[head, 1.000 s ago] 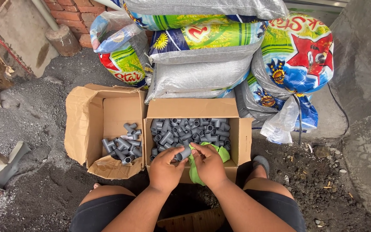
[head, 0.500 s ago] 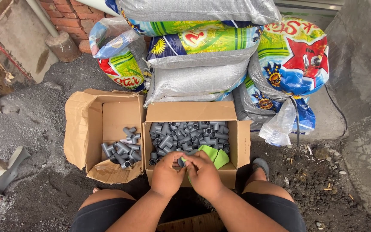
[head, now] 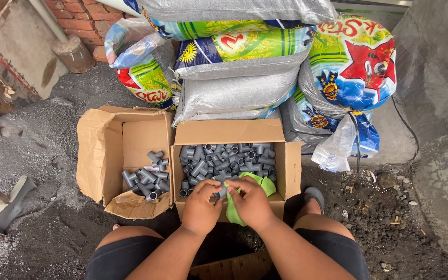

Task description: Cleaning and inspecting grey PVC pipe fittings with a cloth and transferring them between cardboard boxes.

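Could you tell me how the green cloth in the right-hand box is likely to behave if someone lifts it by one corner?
The green cloth would probably hang limp: it already lies crumpled over the grey pipe fittings and droops below the right hand. It looks thin, so likely light. It may snag on a fitting, since it rests right on the pile.

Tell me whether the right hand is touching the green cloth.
Touching. The head view shows the right hand closed over the green cloth, which bunches out from under its fingers above the right box.
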